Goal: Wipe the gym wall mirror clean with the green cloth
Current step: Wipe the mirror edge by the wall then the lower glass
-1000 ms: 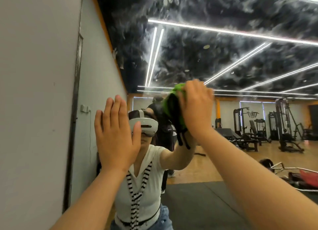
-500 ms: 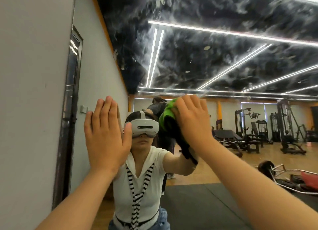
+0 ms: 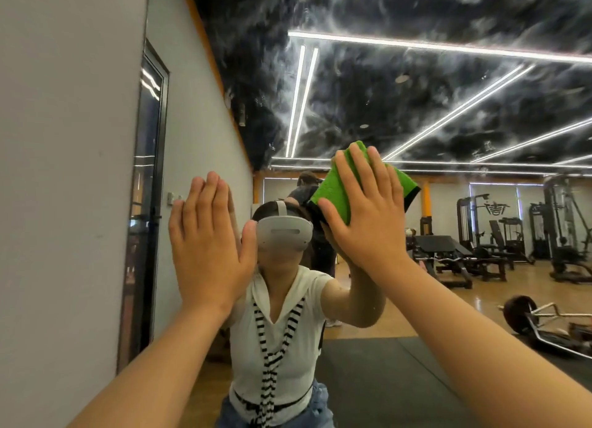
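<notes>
A: Biggest first, the mirror [image 3: 416,107]?
B: It fills most of the view and runs right from the grey wall [image 3: 64,171]. Upper glass shows whitish cloudy swirls. Smears or reflected ceiling pattern, can't tell. Glass is hard, slick and fragile, so even pressure, no knocks.
A: Hands?
B: Both flat. The left hand [image 3: 209,245] has fingers straight and together, palm on the glass meeting its own reflection, grasping nothing. Reads as a brace. The right hand [image 3: 368,222] has fingers straight and slightly spread, pressing the cloth to the glass. No curl round it, no pinch.
A: Cloth location?
B: The green cloth [image 3: 333,193] is sandwiched between right palm and mirror, just right of the left hand and apart from it. Folded pad, black edging on the right side. Corners poke out above and left of the fingers.
A: Handling?
B: Soft, light, limp. Probably slides easily on glass, so it could creep out from under a flat palm. Best hold is palm centred on the pad, or thumb hooked over an edge. Looks mid-wipe, with plenty of glass left, I'd guess.
</notes>
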Tool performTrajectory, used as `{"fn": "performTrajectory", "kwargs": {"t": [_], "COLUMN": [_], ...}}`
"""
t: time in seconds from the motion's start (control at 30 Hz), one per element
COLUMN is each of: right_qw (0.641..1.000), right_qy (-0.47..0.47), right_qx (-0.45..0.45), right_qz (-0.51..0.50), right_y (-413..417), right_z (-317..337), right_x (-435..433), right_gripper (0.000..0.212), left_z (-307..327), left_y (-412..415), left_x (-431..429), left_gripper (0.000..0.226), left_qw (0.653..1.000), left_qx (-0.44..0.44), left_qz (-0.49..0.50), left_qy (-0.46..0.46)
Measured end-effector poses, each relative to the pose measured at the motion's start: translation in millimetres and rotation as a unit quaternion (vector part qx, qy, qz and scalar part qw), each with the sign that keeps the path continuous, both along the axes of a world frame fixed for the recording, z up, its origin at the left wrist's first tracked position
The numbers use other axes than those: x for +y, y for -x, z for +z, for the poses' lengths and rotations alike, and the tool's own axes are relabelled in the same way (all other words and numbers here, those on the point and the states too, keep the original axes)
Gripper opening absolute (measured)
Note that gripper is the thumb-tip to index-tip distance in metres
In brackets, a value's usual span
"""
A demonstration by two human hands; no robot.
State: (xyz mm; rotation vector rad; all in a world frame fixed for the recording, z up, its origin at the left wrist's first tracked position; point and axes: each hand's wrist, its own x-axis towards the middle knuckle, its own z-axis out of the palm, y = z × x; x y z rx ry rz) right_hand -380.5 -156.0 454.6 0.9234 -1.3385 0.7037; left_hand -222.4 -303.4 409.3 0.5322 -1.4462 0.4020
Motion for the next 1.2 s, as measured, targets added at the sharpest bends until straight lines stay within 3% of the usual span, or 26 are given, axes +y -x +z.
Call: {"fn": "performTrajectory", "kwargs": {"t": [0.13,0.27,0.43,0.57,0.67,0.77,0.87,1.07,1.13,1.2], "right_qw": [0.998,0.999,0.99,0.998,0.986,0.999,0.988,0.994,0.994,0.995], "right_qy": [-0.038,-0.019,0.069,-0.053,-0.136,-0.038,0.054,-0.112,-0.107,-0.032], "right_qx": [0.008,0.002,-0.117,0.025,0.094,-0.034,-0.146,0.015,-0.001,-0.091], "right_qz": [-0.057,-0.032,0.038,0.022,-0.002,0.008,0.005,-0.004,-0.003,0.01], "right_y": [3.7,7.4,-13.7,-34.0,0.9,32.4,17.1,15.0,41.4,65.0], "right_z": [1.4,8.2,33.0,-3.9,-5.9,17.8,24.9,-5.7,-1.3,7.9], "right_x": [3.4,1.9,-13.3,-37.1,-1.4,30.8,16.9,15.2,40.6,65.3], "right_gripper": [0.082,0.074,0.064,0.059,0.058,0.059,0.063,0.058,0.058,0.06], "left_z": [-0.6,-0.8,-0.4,-0.8,-0.5,-0.4,0.8,-0.1,0.4,0.4], "left_y": [-0.6,-0.9,-1.8,-2.7,-2.6,-1.6,-1.7,-3.0,-2.8,-2.1], "left_x": [-0.8,-0.4,-1.2,-1.1,-1.6,-1.6,-0.5,1.2,2.0,2.8], "left_gripper": [0.068,0.067,0.067,0.067,0.067,0.067,0.067,0.07,0.071,0.071], "left_qw": [1.0,1.0,1.0,1.0,1.0,1.0,1.0,1.0,1.0,1.0], "left_qx": [-0.003,-0.002,-0.005,-0.012,-0.015,-0.012,-0.013,-0.015,-0.015,-0.012], "left_qz": [0.003,-0.004,-0.004,0.007,0.003,-0.003,-0.007,-0.001,0.002,0.007], "left_qy": [0.002,0.004,0.006,0.002,0.003,0.001,0.002,-0.004,-0.007,-0.01]}}
